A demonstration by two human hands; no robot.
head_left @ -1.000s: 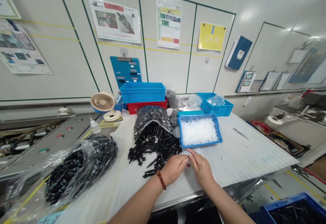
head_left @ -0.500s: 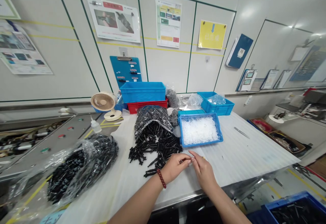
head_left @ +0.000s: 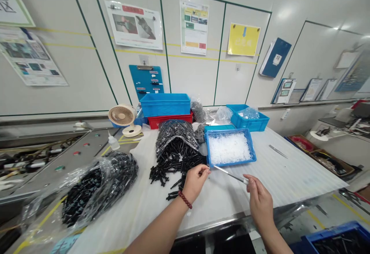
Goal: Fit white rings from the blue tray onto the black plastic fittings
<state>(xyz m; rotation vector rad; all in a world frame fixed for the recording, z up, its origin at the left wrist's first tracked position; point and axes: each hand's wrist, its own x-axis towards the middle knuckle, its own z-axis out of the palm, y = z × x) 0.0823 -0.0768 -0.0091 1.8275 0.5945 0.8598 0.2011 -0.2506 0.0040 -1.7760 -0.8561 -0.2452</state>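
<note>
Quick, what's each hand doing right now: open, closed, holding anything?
Left hand: closed in a pinch; whether its grip holds something small can't be told.
Right hand: closed, holding a thin rod-like tool.

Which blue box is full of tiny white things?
The shallow blue tray just beyond the left hand; only it shows a heap of white pieces.

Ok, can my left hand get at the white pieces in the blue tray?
Probably yes: the white pieces lie uncovered in the blue tray, just beyond the left hand; only the slim silver tool in the right hand points toward its near-left corner.
</note>
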